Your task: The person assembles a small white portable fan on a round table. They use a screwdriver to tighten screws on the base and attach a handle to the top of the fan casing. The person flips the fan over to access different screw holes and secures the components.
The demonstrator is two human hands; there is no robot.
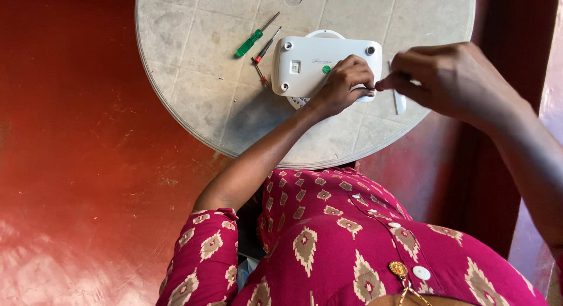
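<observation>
Round grey table (193, 100) bears white device (316, 62); both hands (346, 83) pinch its near corner.

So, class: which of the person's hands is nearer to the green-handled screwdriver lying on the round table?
Left. The left hand rests on the white device, just right of the green-handled screwdriver; the right hand is farther right, past the device's edge.

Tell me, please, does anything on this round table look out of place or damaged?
Nothing looks damaged. The white device lies underside up beneath both hands, and the screwdrivers lie loosely beside it on the scuffed table.
</observation>
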